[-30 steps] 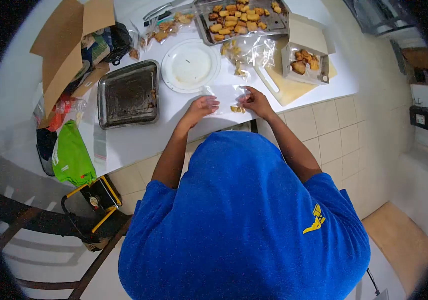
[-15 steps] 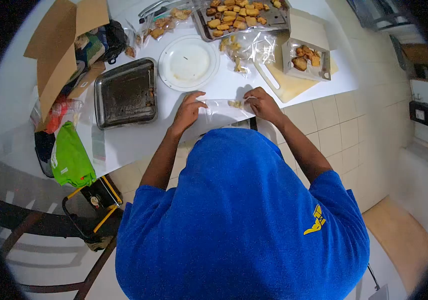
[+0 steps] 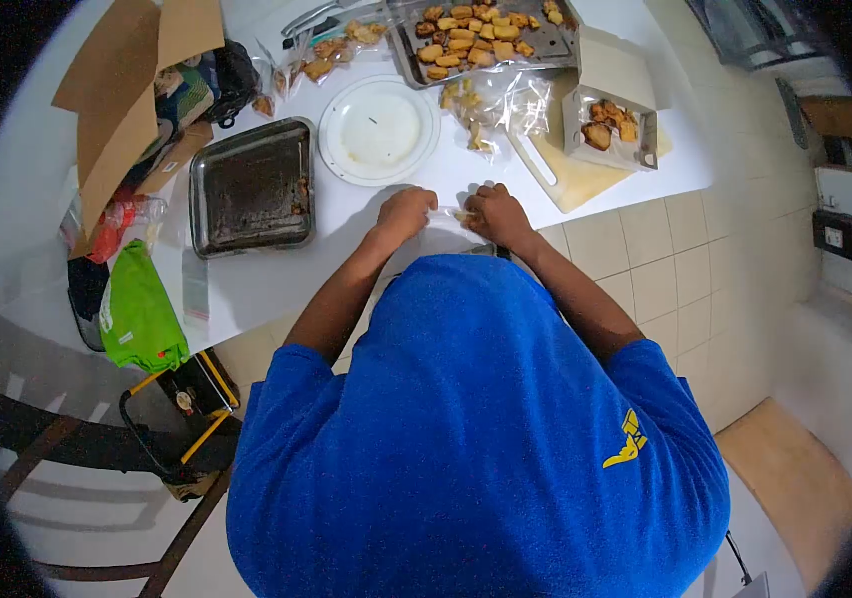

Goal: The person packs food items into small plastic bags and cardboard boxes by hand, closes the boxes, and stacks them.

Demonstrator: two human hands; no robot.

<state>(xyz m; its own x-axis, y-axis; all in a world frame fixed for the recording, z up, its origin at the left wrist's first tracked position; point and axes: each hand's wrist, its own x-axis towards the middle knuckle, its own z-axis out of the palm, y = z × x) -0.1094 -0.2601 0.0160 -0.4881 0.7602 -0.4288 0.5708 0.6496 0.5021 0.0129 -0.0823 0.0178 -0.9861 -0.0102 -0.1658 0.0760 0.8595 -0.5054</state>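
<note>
A small clear plastic bag with a few food pieces in it is stretched between my hands near the table's front edge. My left hand has its fingers closed on the bag's left end. At the other end my right hand grips the bag by the food pieces and partly hides them. Just beyond my hands lies a white plate with small crumbs. Past it to the right, a larger clear bag holds pale pieces.
A baking tray bears several browned pieces. An open white box of pieces stands on a cutting board. To the left are an empty dark tray, a cardboard box and a green bag. Filled bags lie at the back.
My hands have come closer together, the left moving right from its place half a second ago. Its fingers have closed on the bag, which now looks narrower and bunched.
</note>
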